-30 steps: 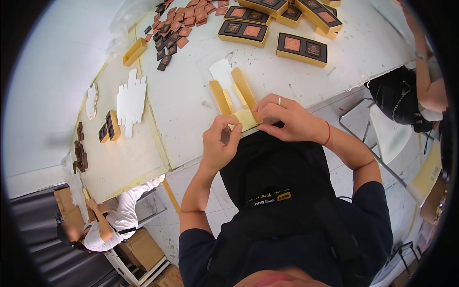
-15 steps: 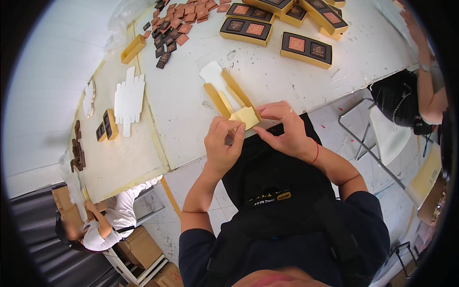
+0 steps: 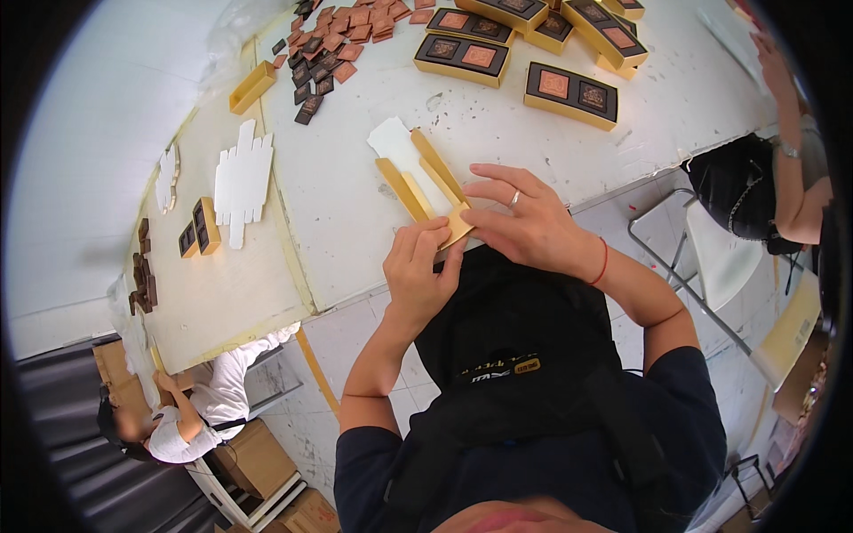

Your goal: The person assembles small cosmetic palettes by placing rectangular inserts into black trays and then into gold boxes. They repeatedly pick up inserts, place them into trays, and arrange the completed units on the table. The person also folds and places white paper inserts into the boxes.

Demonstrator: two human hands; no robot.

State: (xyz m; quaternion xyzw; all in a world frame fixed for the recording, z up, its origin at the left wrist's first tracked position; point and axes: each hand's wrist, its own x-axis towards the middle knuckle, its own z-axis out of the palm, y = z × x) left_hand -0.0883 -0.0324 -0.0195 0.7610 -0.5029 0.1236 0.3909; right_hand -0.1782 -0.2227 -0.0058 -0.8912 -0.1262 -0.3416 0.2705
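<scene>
A half-folded gold cardboard box (image 3: 414, 194) lies by the table's near edge. Its two long sides stand up, its inside is white, and a white end flap lies flat at the far end. At the near end my left hand (image 3: 419, 266) pinches the gold end flap between thumb and fingers. My right hand (image 3: 530, 224), with a ring on one finger, has its thumb and fingertips closed on the near right corner of the same box. My fingers hide part of that corner.
Loose brown and dark square pieces (image 3: 342, 44) are heaped at the back. Filled gold boxes (image 3: 570, 96) stand at the back right. Flat white blanks (image 3: 244, 182) and small gold boxes (image 3: 207, 226) lie left. One person (image 3: 191, 422) sits lower left; another person's arm (image 3: 791, 160) shows right.
The near end flap, upright and pale before, is now folded lower under my fingers. My right hand has turned and moved up along the right side of the box.
</scene>
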